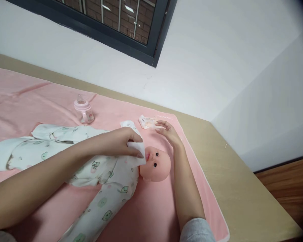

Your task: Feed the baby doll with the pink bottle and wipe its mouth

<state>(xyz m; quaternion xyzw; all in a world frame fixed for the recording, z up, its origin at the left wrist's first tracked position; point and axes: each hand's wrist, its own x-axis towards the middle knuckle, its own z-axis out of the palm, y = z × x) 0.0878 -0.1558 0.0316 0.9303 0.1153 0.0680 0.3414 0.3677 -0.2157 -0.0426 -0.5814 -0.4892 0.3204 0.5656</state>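
Note:
My left hand is closed on a folded white wipe, between thumb and fingers, just beside the chin and mouth of a baby doll. The doll lies on its back in a white suit with green animal prints, its head to the right. Beyond the head, my right hand pinches the near right end of a small, partly see-through plastic packet. The packet rests on the pink blanket; its print is too small to read.
A baby bottle with a pink collar and handle stands on the blanket at the back left. A wooden tabletop shows along the blanket's right and rear edges. A white wall and a dark-framed window rise behind.

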